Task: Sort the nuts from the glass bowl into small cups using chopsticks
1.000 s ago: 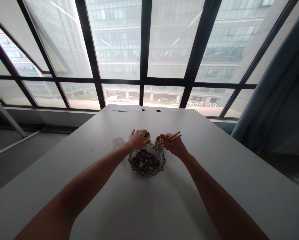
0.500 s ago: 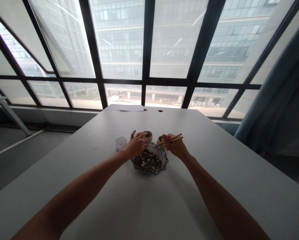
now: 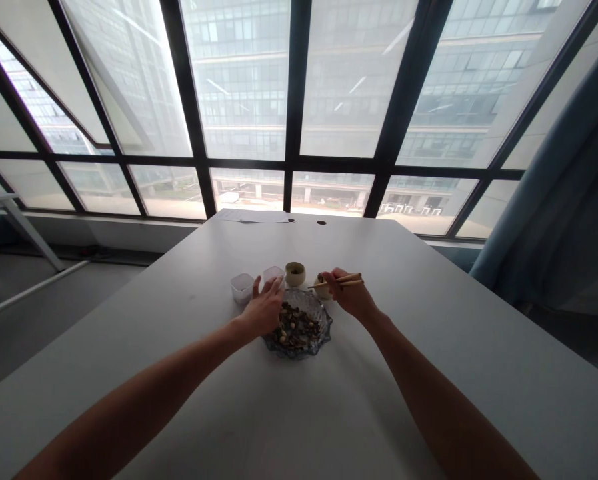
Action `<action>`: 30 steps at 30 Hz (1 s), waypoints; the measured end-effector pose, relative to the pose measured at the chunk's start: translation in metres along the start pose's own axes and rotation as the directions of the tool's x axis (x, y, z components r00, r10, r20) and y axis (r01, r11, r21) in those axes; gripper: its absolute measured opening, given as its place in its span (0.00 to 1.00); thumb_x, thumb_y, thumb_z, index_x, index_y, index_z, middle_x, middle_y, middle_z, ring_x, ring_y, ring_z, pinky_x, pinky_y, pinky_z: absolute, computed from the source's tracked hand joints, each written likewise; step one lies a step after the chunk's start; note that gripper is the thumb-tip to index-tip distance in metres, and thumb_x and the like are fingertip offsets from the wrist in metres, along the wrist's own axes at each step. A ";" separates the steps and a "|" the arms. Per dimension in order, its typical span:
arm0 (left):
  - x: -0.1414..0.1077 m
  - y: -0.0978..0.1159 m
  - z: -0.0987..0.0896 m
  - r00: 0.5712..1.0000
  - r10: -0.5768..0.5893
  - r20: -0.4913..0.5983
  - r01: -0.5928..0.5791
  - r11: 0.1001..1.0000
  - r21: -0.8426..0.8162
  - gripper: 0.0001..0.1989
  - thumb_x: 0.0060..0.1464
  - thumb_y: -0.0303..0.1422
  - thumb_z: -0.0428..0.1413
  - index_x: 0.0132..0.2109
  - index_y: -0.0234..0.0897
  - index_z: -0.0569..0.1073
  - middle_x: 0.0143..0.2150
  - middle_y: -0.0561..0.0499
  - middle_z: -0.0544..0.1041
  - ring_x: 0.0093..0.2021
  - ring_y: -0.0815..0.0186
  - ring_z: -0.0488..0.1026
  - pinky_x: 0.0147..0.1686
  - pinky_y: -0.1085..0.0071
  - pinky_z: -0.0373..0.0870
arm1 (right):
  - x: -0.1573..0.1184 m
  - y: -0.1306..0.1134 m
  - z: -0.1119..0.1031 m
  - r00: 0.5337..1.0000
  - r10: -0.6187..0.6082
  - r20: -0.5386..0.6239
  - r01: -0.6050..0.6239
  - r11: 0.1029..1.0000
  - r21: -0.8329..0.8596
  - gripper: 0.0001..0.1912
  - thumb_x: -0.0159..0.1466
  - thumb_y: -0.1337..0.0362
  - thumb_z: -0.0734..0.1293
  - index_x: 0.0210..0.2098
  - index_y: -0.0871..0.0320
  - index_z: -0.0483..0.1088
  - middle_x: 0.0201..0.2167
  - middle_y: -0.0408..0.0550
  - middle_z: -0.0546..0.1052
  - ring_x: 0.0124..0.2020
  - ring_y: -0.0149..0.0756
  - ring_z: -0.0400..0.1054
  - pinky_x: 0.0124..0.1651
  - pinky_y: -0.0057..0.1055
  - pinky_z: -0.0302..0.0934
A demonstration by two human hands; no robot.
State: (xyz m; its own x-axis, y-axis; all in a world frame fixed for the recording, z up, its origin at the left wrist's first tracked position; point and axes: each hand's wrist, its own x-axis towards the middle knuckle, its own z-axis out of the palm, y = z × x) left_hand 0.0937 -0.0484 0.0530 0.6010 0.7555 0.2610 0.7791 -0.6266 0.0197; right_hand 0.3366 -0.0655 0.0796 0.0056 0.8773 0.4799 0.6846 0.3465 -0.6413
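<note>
Left hand [image 3: 265, 312] – hovering over the left rim of the glass bowl, its fingers spreading apart and reaching to a second container; whether the fingertips are touching it cannot be told.
Right hand [image 3: 347, 293] – closing around a pair of slim tan chopsticks [image 3: 351, 283], which are pointing left across the right cup, tips lying above the area by the bowl's far rim.
Large clear glass bowl with a scalloped rim [image 3: 323, 339] – sitting nearest the wearer on the white desk [image 3: 299, 413], holding a mix of dark and pale seed-like or nut-like pieces [image 3: 299, 327].
Round cream-green cup [image 3: 295, 275] – standing upright just beyond the bowl, showing something dark inside.
Similar round cream-green cup [image 3: 323, 291] – standing to its right, partly hiding behind the right hand, its contents mostly covered.
Clear square plastic container [image 3: 242, 288] – resting at the far left of the group.
Second clear plastic container [image 3: 273, 273] – resting between it and the left-hand cup, its near edge being covered by fingers.
White paper sheets [image 3: 259, 217] – lying at the desk's far edge, near two dark round holes.
Blue curtain [image 3: 553, 167] – hanging at right, beside the dark-framed windows [image 3: 291, 100].
</note>
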 end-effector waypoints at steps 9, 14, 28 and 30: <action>-0.043 -0.013 -0.006 0.978 -0.083 -0.189 0.039 0.973 -0.226 0.18 0.60 0.28 0.47 0.54 0.38 0.74 0.66 0.40 0.67 0.65 0.50 0.63 0.66 0.43 0.53 | 0.000 -0.006 0.001 1.000 0.006 0.026 -0.005 0.998 -0.066 0.28 0.69 0.41 0.55 0.27 0.56 0.68 0.15 0.45 0.72 0.17 0.34 0.66 0.22 0.27 0.57; -0.060 -0.025 -0.011 0.962 -0.089 -0.260 -0.040 0.890 -0.454 0.13 0.64 0.36 0.48 0.49 0.40 0.75 0.58 0.44 0.74 0.59 0.56 0.68 0.60 0.53 0.66 | 0.002 -0.007 -0.007 0.999 0.031 -0.011 -0.032 0.994 -0.103 0.29 0.68 0.40 0.54 0.25 0.55 0.65 0.16 0.48 0.73 0.17 0.34 0.67 0.21 0.28 0.56; -0.084 -0.027 -0.001 0.970 -0.018 -0.242 -0.111 0.855 -0.506 0.14 0.65 0.39 0.46 0.49 0.41 0.73 0.60 0.45 0.73 0.62 0.56 0.66 0.60 0.55 0.64 | -0.001 -0.014 -0.006 0.994 -0.100 -0.035 0.083 0.946 -0.314 0.34 0.70 0.39 0.49 0.23 0.56 0.67 0.17 0.50 0.73 0.18 0.35 0.65 0.24 0.31 0.52; -0.084 -0.025 0.001 0.970 -0.027 -0.242 -0.098 0.867 -0.489 0.14 0.66 0.39 0.45 0.49 0.41 0.73 0.60 0.45 0.73 0.62 0.56 0.66 0.60 0.55 0.64 | -0.001 -0.013 -0.007 0.993 -0.108 -0.037 0.092 0.949 -0.301 0.34 0.69 0.38 0.50 0.22 0.56 0.66 0.17 0.51 0.73 0.18 0.36 0.66 0.23 0.31 0.53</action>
State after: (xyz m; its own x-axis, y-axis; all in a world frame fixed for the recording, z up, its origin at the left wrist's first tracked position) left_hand 0.0239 -0.0956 0.0298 0.5186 0.7036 0.4858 0.5292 -0.7104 0.4640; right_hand 0.3331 -0.0731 0.0914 -0.0418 0.8220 0.5680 0.8698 0.3097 -0.3842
